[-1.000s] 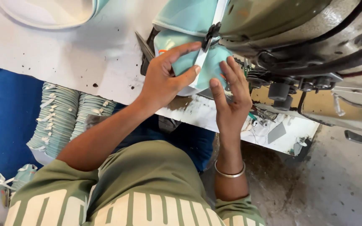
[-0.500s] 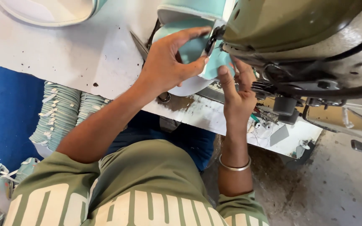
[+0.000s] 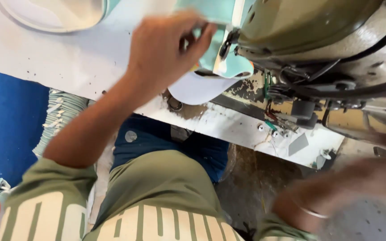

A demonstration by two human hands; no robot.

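The left hand reaches up over the near edge of the bench, fingers curled and pinching the mint-green fabric piece just beside the head of the sewing machine. The grip sits close to the needle area, which in my judgement keeps the fabric steady and aligned under the machine. The hand is motion-blurred, so the exact finger placement cannot be confirmed.

The fabric piece lies at the near edge of the bench, partly under the machine head; a white rounded part of it overhangs that edge.

The right hand is low at the right, well apart from the bench and the fabric. It is heavily blurred; I cannot tell whether it is spread or closed, and nothing is visibly held. A metal bangle shows at the wrist.

Containers: a white round basin stands at the far left corner of the bench, cut off by the frame edge; no contents can be made out. Below the bench's left side, a stack of mint-green pieces rests against the blue surface, plausibly kept within reach of the seated person.
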